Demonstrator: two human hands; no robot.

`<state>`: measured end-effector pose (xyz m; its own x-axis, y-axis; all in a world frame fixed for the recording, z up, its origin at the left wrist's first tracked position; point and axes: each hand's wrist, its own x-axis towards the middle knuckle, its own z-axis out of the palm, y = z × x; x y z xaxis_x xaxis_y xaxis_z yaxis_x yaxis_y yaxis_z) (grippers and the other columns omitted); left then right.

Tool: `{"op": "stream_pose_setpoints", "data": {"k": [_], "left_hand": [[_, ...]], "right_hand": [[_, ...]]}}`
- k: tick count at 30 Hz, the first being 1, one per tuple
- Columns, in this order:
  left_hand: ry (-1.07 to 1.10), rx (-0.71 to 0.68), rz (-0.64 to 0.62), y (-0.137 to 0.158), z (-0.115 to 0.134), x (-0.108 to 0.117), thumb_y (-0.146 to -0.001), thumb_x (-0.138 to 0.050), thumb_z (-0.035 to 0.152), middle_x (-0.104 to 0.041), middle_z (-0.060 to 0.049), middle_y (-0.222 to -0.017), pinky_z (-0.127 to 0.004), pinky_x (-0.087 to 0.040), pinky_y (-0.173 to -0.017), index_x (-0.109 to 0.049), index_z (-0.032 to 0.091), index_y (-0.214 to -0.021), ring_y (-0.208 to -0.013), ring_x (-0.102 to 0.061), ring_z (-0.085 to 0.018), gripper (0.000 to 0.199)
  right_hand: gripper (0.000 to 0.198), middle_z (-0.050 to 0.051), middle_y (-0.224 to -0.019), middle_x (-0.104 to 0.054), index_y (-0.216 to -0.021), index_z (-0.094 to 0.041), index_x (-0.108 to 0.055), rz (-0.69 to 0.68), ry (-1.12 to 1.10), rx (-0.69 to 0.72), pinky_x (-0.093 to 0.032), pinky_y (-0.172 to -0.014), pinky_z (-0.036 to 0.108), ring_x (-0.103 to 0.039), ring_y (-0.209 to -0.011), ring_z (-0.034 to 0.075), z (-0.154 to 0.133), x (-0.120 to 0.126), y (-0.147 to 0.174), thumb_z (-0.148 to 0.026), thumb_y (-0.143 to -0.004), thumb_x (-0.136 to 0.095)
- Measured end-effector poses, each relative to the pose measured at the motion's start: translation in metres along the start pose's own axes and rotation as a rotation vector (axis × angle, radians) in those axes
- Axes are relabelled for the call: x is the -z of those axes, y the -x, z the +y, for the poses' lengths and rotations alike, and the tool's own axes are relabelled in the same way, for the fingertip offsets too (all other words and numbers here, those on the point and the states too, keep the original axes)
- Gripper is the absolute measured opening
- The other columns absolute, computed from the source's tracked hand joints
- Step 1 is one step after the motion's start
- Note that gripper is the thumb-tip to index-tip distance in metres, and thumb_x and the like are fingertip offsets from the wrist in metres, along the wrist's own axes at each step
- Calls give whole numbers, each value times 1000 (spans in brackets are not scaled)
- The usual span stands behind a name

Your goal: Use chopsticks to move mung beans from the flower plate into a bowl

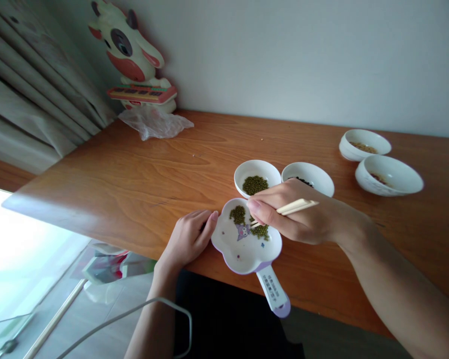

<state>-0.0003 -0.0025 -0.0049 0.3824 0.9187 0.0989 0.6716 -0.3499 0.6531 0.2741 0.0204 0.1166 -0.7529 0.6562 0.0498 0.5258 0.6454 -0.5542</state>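
Note:
A white flower-shaped dish (224,249) with a lilac rim, cartoon print and long handle lies at the table's front edge, its handle jutting past it. Two clusters of green beans (238,215) are in it. My right hand (284,209) grips light chopsticks (297,206), their tips down at the right cluster; whether a bean is between them cannot be made out. At the dish's left rim is my left hand (190,234), fingers curled, thumb against the edge. Behind the dish stand a bowl (240,174) of green beans and a bowl (322,182) of dark beans, partly hidden by my right hand.
Two more white bowls, one (346,147) with tan contents and one (407,182) with brownish contents, stand at the right. At the back left are a cow-shaped toy keyboard (142,92) and a clear plastic bag (155,124). A grey cable (134,309) crosses my left forearm.

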Motion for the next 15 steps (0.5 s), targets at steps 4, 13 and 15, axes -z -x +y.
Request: {"op": "stream_pose_setpoints", "data": {"k": [4, 13, 15], "left_hand": [[-1, -2, -6, 0, 0, 0, -113, -38, 42, -54, 1, -74, -28, -36, -68, -46, 20, -77, -67, -48, -14, 42], [-23, -9, 0, 0, 1, 0, -112, -39, 41, -54, 1, -73, -27, -36, -67, -44, 20, -76, -67, -49, -14, 42], [-26, -11, 0, 0, 1, 0, -112, -39, 41, -54, 1, -73, -27, -36, -67, -43, 20, -76, -66, -48, -13, 42]], "right_hand": [[53, -2, -68, -55, -74, -19, -47, 0, -10, -10, -29, -65, 32, -44, -62, 10, 2, 1, 2, -44, -115, -26], [52, -2, -72, -62, -77, -20, -60, 326, -105, 3, -37, -67, 31, -55, -66, 12, 8, 30, 22, -43, -115, -32], [53, -1, -72, -63, -76, -20, -60, 429, -112, -9, -40, -69, 31, -58, -68, 13, 11, 35, 26, -44, -114, -33]]}}
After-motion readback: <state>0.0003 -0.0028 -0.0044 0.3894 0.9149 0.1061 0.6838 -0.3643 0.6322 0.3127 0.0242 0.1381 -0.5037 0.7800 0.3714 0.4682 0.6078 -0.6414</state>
